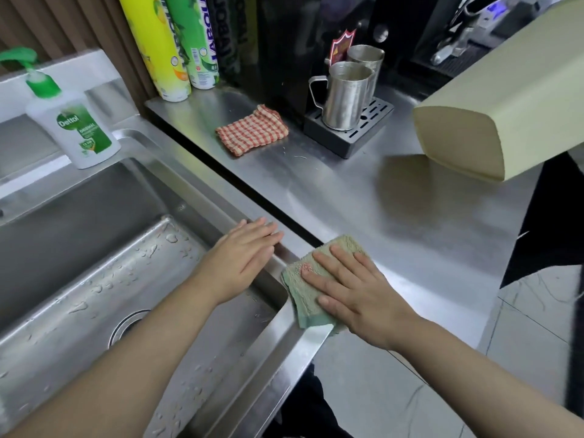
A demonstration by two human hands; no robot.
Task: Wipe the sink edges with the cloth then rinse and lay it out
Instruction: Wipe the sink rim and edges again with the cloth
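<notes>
A folded green-beige cloth [303, 286] lies on the steel counter at the right rim of the sink [221, 213]. My right hand [350, 289] presses flat on the cloth, fingers spread, covering most of it. Just left of the cloth, my left hand [243, 260] hovers flat over the sink's right edge, fingers together and holding nothing. The sink basin [94, 279] is wet with water drops, and its drain shows beside my left forearm.
A Dettol soap bottle [69, 121] stands at the sink's back corner. A red checked cloth [251, 129] lies on the counter [395, 222]. Two steel jugs [346, 94] sit on a drip tray. Spray cans [177, 45] stand at the back; a beige dispenser [493, 109] overhangs on the right.
</notes>
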